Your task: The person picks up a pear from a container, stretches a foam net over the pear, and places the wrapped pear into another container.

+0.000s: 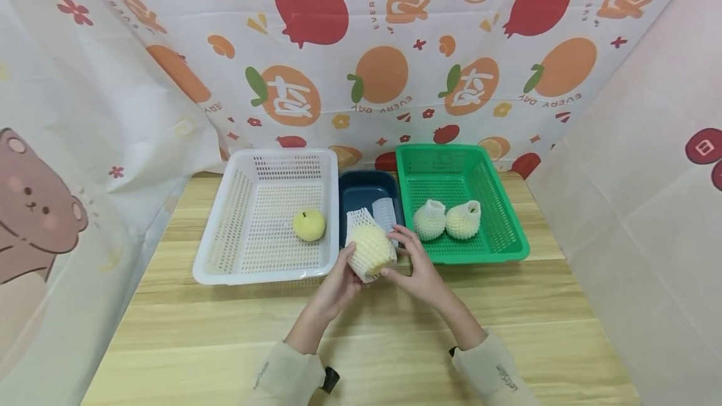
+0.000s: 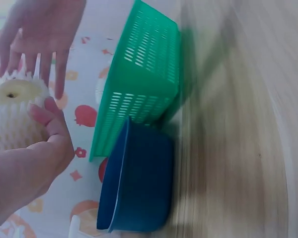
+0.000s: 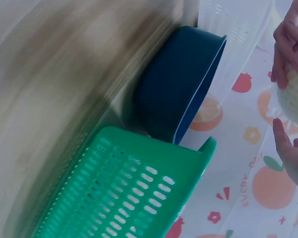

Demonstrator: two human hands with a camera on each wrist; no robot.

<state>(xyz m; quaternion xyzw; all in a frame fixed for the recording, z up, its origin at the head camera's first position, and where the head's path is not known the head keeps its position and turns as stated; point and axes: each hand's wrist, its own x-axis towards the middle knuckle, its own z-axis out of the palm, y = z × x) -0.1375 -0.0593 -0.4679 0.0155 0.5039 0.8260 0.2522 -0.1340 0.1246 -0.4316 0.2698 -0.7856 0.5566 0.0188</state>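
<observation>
My left hand (image 1: 337, 286) grips a pale yellow fruit in a white foam net sleeve (image 1: 370, 249), held up in front of the dark blue bin. In the left wrist view, the thumb lies across the net, and the bare end of the fruit (image 2: 21, 92) shows with its small dark hollow. My right hand (image 1: 420, 273) is just to the right of the fruit, its fingers spread and its fingertips close to the net. Behind the fruit, loose foam net sleeves (image 1: 385, 213) lie in the dark blue bin (image 1: 361, 182).
On the left stands a white basket (image 1: 211, 249) with one bare yellow-green fruit (image 1: 309, 225) in it. A green basket (image 1: 510, 230) on the right holds two netted fruits (image 1: 464, 220). All stand on the wooden table (image 1: 225, 331), against a printed cloth (image 1: 338, 67).
</observation>
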